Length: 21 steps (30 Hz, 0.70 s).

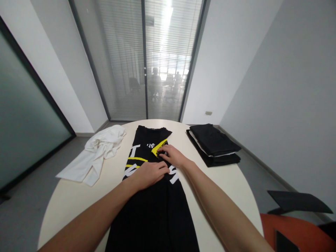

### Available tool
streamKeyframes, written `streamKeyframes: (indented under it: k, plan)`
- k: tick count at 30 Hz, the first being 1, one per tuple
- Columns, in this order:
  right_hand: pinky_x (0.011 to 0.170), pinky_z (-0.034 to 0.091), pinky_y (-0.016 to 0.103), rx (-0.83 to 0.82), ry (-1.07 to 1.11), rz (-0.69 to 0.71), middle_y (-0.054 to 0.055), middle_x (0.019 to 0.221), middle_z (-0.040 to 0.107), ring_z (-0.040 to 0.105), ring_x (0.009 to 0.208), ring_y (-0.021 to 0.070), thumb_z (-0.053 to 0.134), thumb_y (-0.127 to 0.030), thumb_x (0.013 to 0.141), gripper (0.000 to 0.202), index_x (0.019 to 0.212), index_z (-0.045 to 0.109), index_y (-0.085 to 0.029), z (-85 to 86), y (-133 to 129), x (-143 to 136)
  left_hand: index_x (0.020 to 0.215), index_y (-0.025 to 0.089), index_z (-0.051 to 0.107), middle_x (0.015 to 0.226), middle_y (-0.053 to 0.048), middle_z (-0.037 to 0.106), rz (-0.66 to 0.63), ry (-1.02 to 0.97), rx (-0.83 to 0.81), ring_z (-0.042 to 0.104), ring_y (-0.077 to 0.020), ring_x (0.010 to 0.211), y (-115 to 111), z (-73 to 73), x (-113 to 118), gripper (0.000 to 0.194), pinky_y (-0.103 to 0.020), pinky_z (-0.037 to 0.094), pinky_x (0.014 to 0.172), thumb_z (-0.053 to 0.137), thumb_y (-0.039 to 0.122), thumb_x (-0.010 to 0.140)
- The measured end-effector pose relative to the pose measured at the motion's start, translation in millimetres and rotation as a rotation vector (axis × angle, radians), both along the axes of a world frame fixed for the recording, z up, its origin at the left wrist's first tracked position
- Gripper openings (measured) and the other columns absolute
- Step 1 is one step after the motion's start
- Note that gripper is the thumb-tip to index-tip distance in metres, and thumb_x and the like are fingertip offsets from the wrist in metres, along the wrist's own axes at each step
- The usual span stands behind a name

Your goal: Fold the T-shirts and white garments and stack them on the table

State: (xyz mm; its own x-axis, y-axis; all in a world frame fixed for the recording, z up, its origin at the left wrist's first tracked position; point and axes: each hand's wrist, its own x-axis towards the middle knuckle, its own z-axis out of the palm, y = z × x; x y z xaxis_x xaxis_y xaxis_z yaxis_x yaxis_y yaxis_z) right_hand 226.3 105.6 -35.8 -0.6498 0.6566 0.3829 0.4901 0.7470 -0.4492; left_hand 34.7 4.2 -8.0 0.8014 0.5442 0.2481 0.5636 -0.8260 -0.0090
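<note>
1. While the right hand (172, 154) bends its fingers over a yellow-and-black flap (158, 147) of the black shirt (154, 213), the left hand (152, 173) lies palm down on the same shirt, fingers curled; whether it grips cloth or only presses, I cannot tell.
2. The shirt lies lengthwise along the middle of the round table (73, 203), its neckline near the table's far rim, its other end running out of view at the table's near side.
3. At the table's left rim, a crumpled white garment (101, 148) reaches to the edge, its lower corner jutting out there.
4. Toward the table's far right, a stack of dark garments (215, 140) extends to the rim.
5. Strips of bare tabletop separate the shirt from both; the wider stretches are at the table's nearer left and right.
6. Beside the table's right rim stands an orange chair (296, 231).
</note>
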Motion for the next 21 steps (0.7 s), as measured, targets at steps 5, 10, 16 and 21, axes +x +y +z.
streamKeyframes:
  k: [5, 10, 16, 21]
  plan:
    - [0.094, 0.046, 0.038, 0.006, 0.003, 0.011, 0.010, 0.111, 0.071, 0.062, 0.102, 0.0219, 0.063, -0.021, 0.093, 0.024, 0.115, 0.070, -0.018, -1.2, 1.0, -0.2, 0.108, 0.022, 0.062, 0.111, -0.001, 0.068, -0.002, -0.091, -0.023, 0.067, -0.0130, 0.086, 3.8, -5.7, -0.3, 0.019, -0.022, 0.048, 0.068, 0.046, 0.028, 0.102]
    - [0.095, 0.045, 0.038, 0.017, 0.002, 0.016, 0.010, 0.112, 0.071, 0.062, 0.103, 0.0222, 0.062, -0.020, 0.093, 0.024, 0.115, 0.070, -0.018, -0.1, 0.8, -0.4, 0.106, 0.021, 0.063, 0.105, -0.002, 0.069, -0.054, -0.265, -0.118, 0.066, -0.0134, 0.091, 7.7, -8.0, 0.4, 0.019, -0.023, 0.050, 0.080, 0.046, 0.019, 0.100]
    - [0.095, 0.046, 0.039, 0.024, 0.008, 0.023, 0.010, 0.109, 0.071, 0.062, 0.102, 0.0223, 0.062, -0.020, 0.093, 0.023, 0.114, 0.070, -0.018, -0.4, 1.3, -0.1, 0.104, 0.020, 0.064, 0.103, -0.003, 0.067, -0.053, -0.266, -0.073, 0.062, -0.0175, 0.097, 9.8, -10.6, -1.6, 0.018, -0.028, 0.049, 0.087, 0.056, 0.013, 0.090]
    - [0.097, 0.044, 0.039, 0.026, 0.008, 0.024, 0.010, 0.110, 0.071, 0.061, 0.104, 0.0220, 0.062, -0.021, 0.093, 0.024, 0.115, 0.070, -0.017, -2.5, 2.2, 0.2, 0.100, 0.020, 0.066, 0.103, -0.005, 0.069, -0.137, -0.144, 0.065, 0.060, -0.0209, 0.099, 8.5, -4.7, 0.8, 0.011, -0.035, 0.048, 0.092, 0.060, 0.019, 0.090]
